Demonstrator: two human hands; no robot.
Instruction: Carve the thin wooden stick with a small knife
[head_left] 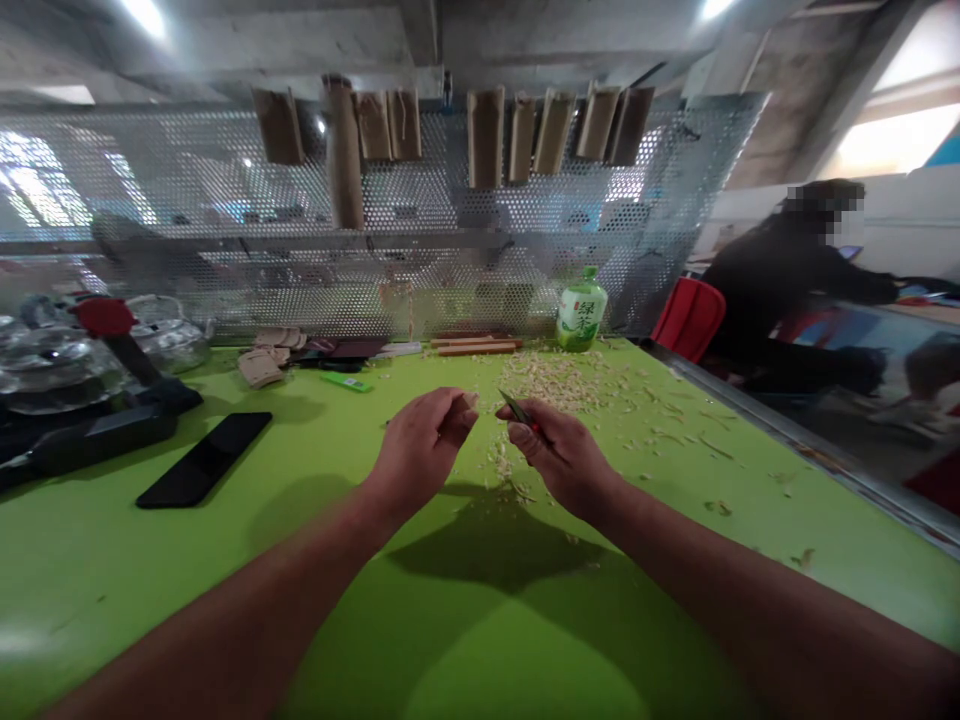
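My right hand point(559, 448) is closed round a small carving knife point(516, 406); its short blade points up and to the left, and a bit of red shows on the handle. Facing it across a narrow gap, my left hand point(424, 435) is curled with thumb and fingers pinched together. Something small and pale may sit at its fingertips, but the fingers hide most of it. Both hands are above the green tabletop point(495, 620). Pale wood shavings point(559, 385) lie beneath and behind them, thickest beyond my right hand.
At the back stand a green tea bottle point(581, 315) and reddish-brown wooden strips point(476, 346). Thin wooden pieces point(266, 358) and a green packet point(346, 382) lie left of those. A black phone point(206, 460) is nearer. A person point(787, 270) sits at right beside a red chair point(688, 318).
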